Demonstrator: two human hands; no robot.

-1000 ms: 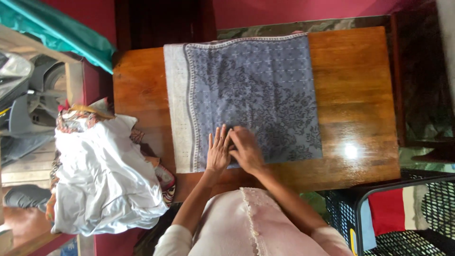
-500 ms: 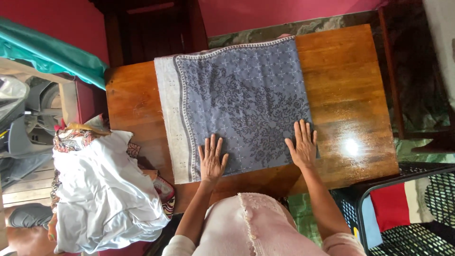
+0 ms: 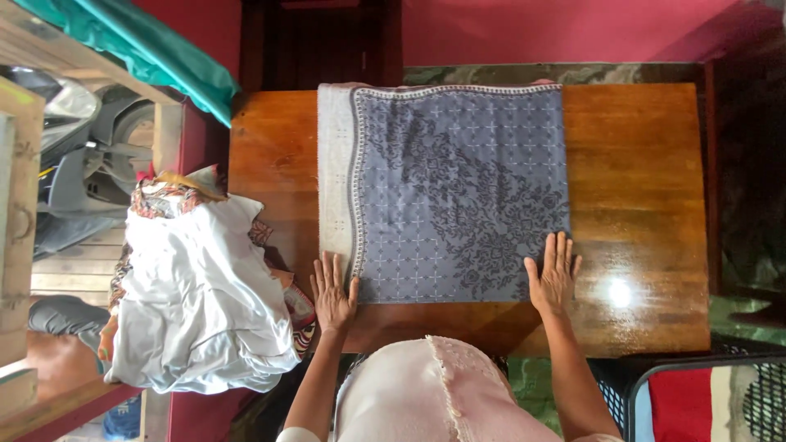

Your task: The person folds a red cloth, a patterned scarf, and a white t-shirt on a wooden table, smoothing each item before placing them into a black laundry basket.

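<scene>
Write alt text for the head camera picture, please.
A person's left hand and right hand press flat on the near corners of a folded grey patterned cloth on a wooden table. A heap of white fabric lies at left.

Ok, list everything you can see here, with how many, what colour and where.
patterned cloth: one, grey-blue with dark floral print and a pale border on its left side, spread flat on the table
wooden table: one, glossy brown, centre of view
pile of clothes: one, mostly white with some multicoloured pieces, left of the table
mesh basket: one, black, bottom right, with red fabric inside
teal cloth: one, top left, draped over a wooden frame
wall: one, dark pink, beyond the table
head covering: one, pale pink, bottom centre
left hand: flat, fingers spread, on the cloth's near left corner
right hand: flat on the cloth's near right corner
</scene>
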